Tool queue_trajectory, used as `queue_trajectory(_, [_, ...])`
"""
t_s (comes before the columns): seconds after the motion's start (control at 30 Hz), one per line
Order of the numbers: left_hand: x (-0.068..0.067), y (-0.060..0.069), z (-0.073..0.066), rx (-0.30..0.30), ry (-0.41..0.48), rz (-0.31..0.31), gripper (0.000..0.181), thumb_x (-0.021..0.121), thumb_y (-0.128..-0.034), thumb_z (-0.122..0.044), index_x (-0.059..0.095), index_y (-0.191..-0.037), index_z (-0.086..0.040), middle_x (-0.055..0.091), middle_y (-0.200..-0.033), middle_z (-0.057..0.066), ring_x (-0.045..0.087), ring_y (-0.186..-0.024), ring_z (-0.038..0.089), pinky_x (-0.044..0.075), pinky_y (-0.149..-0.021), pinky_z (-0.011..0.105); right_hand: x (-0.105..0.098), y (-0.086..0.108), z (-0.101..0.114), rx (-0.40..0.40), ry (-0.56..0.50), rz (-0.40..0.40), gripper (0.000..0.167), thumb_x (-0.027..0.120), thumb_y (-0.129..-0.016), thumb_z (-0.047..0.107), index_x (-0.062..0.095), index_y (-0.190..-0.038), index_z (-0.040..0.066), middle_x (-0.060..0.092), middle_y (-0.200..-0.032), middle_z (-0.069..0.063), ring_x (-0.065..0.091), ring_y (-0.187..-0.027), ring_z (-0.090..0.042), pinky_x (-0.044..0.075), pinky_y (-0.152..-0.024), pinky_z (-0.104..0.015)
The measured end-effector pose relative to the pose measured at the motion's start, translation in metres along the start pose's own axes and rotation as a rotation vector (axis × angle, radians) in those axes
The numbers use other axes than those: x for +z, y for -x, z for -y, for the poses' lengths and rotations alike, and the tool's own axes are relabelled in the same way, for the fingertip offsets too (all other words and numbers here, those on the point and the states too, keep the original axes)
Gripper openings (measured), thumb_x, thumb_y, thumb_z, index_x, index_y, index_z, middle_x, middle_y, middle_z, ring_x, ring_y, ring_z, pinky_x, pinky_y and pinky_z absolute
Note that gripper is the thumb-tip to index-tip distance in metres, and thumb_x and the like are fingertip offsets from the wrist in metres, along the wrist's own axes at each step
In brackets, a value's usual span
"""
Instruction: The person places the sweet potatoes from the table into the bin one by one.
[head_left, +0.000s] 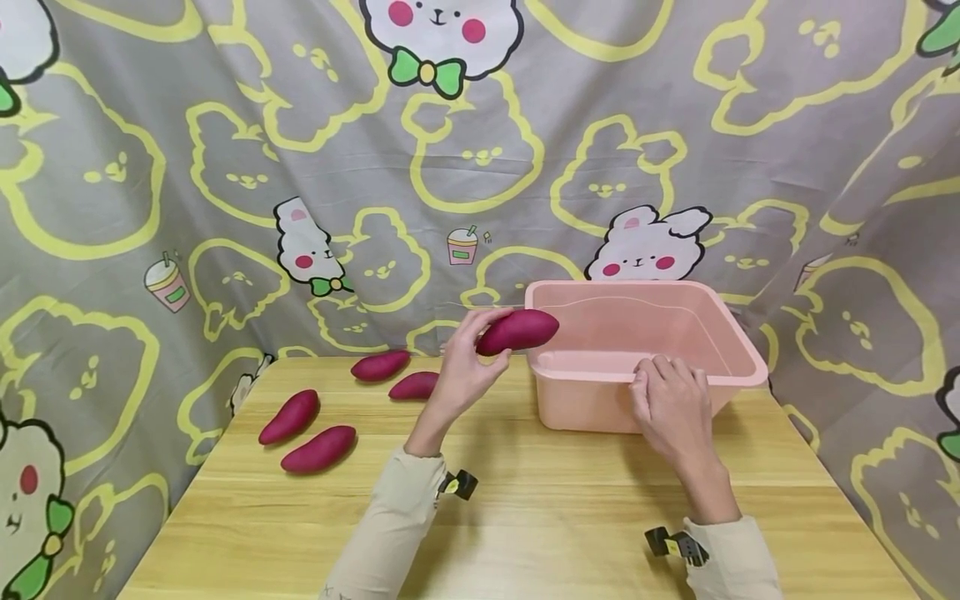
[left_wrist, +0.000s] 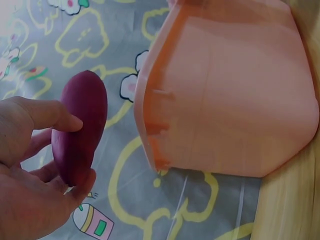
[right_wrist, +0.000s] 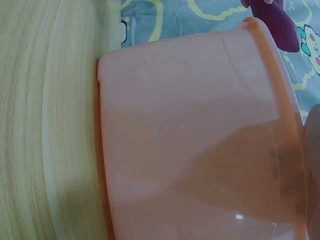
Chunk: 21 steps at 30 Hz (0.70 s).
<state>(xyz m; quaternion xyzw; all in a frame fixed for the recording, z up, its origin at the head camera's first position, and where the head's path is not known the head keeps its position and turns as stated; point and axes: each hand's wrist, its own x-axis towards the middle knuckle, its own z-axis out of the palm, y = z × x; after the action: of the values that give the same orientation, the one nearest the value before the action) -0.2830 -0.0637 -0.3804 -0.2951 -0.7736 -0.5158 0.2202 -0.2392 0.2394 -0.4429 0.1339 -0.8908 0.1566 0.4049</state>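
Head view: left hand (head_left: 467,367) holds a sweet potato (head_left: 525,331) at nine o'clock of the tub (head_left: 588,407), right hand (head_left: 674,404) grips its six-o'clock rim (head_left: 581,377); apparently loading, next calling for a three-o'clock move.

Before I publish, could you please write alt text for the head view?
A left hand holds a purplish sweet potato near a pink tub; the right hand grips its near rim. Four more sweet potatoes lie on a wooden table.
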Motion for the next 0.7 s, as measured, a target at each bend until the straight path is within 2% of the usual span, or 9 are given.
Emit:
queue_trajectory(0.3, [0.009, -0.007, -0.002, 0.030, -0.039, 0.031, 0.052, 0.077, -0.0814, 0.005, 0.068, -0.131, -0.006, 0.064, -0.129, 0.011, 0.062, -0.113, 0.024, 0.053, -0.091, 0.037, -0.001, 0.000, -0.001, 0.005, 0.002, -0.007, 0.033, 0.034, -0.102, 0.021, 0.058, -0.085, 0.005, 0.060, -0.083, -0.012, 0.053, -0.080, -0.038, 0.037, -0.074, -0.051])
queue_trajectory(0.5, [0.014, -0.010, -0.005, 0.017, -0.045, 0.055, 0.052, 0.077, -0.0820, 0.007, 0.068, -0.132, -0.006, 0.062, -0.129, 0.011, 0.061, -0.112, 0.024, 0.052, -0.092, 0.036, 0.000, 0.001, -0.001, 0.010, 0.003, -0.001, 0.033, 0.035, -0.102, 0.021, 0.059, -0.086, 0.005, 0.060, -0.083, -0.012, 0.053, -0.080, -0.038, 0.037, -0.074, -0.051])
queue_trajectory(0.7, [0.019, -0.013, -0.008, 0.040, -0.050, 0.076, 0.053, 0.078, -0.0808, 0.008, 0.068, -0.132, -0.005, 0.063, -0.129, 0.011, 0.062, -0.115, 0.026, 0.052, -0.094, 0.036, 0.001, 0.001, 0.000, 0.008, 0.002, -0.003, 0.033, 0.035, -0.101, 0.021, 0.059, -0.086, 0.005, 0.060, -0.084, -0.012, 0.053, -0.080, -0.038, 0.037, -0.073, -0.051])
